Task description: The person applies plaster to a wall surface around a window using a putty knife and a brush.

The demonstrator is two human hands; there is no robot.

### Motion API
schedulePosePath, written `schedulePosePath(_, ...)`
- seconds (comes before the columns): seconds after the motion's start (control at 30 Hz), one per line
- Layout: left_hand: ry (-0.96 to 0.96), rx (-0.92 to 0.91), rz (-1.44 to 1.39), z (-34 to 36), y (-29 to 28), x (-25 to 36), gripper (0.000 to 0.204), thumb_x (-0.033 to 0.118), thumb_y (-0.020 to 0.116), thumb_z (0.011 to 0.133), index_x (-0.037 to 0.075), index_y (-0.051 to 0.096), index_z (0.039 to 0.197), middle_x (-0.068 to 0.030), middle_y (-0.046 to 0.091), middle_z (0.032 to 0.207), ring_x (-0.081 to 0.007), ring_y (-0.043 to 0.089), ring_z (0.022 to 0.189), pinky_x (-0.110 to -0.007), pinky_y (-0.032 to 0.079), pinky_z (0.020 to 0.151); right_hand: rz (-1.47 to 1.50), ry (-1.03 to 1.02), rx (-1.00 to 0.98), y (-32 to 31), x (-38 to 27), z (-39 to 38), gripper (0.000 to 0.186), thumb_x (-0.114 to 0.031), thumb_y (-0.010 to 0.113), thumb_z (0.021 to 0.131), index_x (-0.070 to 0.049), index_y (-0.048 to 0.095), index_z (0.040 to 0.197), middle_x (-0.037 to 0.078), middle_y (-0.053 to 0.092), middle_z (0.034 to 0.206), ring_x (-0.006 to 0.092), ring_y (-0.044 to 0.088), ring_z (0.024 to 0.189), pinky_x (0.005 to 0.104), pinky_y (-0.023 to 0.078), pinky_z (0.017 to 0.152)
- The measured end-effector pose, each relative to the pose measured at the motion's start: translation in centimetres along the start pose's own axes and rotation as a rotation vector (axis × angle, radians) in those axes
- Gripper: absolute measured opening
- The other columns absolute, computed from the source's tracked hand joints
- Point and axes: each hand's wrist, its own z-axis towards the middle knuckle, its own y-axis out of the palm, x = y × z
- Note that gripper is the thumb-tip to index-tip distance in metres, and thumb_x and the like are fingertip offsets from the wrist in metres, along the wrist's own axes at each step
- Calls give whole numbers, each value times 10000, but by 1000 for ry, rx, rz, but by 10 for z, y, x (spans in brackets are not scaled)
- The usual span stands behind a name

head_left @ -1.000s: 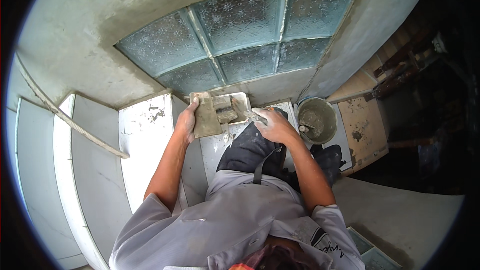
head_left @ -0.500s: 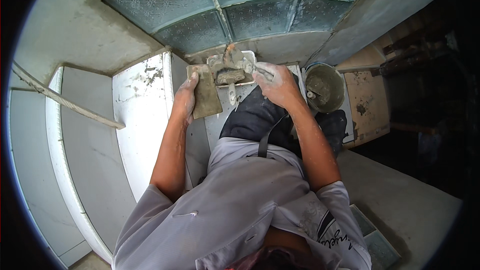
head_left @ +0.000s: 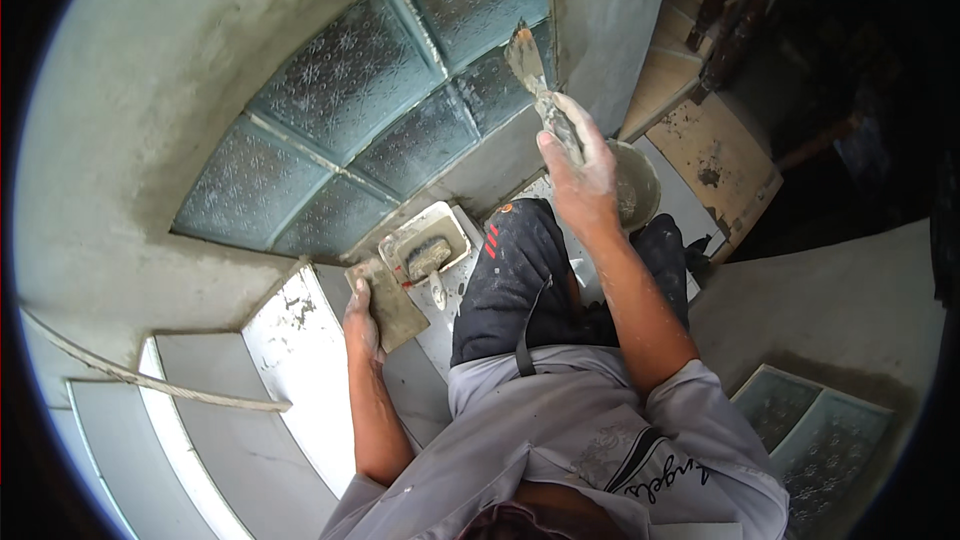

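Observation:
My left hand [head_left: 363, 325] is closed on a flat rectangular board [head_left: 394, 308] smeared with grey-brown mortar, thumb on its top face. In my right hand [head_left: 583, 170] is the handle of a putty knife [head_left: 527, 62], raised with its spattered blade pointing up toward the glass-block window [head_left: 340, 90]. From this view I cannot tell whether the blade touches the wall or glass. A white rectangular tub [head_left: 462, 252] stands just beyond the board. Across it lies a brush [head_left: 430, 260], its pale handle hanging over the near rim. Dried mortar whitens both hands.
A round bucket [head_left: 640, 185] of grey mortar stands behind my right wrist. White-edged steps [head_left: 215, 390] go down on the left, with a rope [head_left: 150, 380] above them. A stained wooden board [head_left: 715, 175] lies right; more glass blocks [head_left: 815, 425] are set at lower right.
My right hand has lifted the putty knife up and away from the tub toward the window. My left hand still holds the board. The view has turned.

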Motion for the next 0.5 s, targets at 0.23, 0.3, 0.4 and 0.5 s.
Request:
schedulePosePath(0.23,-8,-20,-34,1,3,-8,580,430,499,1028,-6,470,1408,-173,596,1295,-292,642,1113,-438,556,937,-198,-43,130,59,24,37,651,-190,546,946,-28,304,1528,271,464,1222,402,504,1110,452,410,1007)
schedulePosePath(0.3,-13,-29,-24,-1,4,-6,583,438,505,1023,3,474,1410,-167,590,1309,-292,638,1122,-442,550,944,-186,-19,166,67,22,44,709,-203,579,923,10,275,1527,278,467,1218,409,514,1100,451,414,1014)
schedulePosePath(0.4,-12,-39,-34,3,-2,-9,589,454,519,1012,14,489,1403,-149,593,1310,-289,633,1131,-445,548,936,-214,26,165,65,17,57,756,-213,608,900,33,257,1524,284,468,1215,413,528,1083,445,425,1012)
schedulePosePath(0.5,-15,-31,-30,5,-3,-8,586,448,513,1016,9,485,1403,-152,592,1306,-287,632,1132,-446,550,935,-223,-30,158,63,19,59,766,-202,619,888,47,262,1518,286,479,1203,410,540,1069,438,441,992)
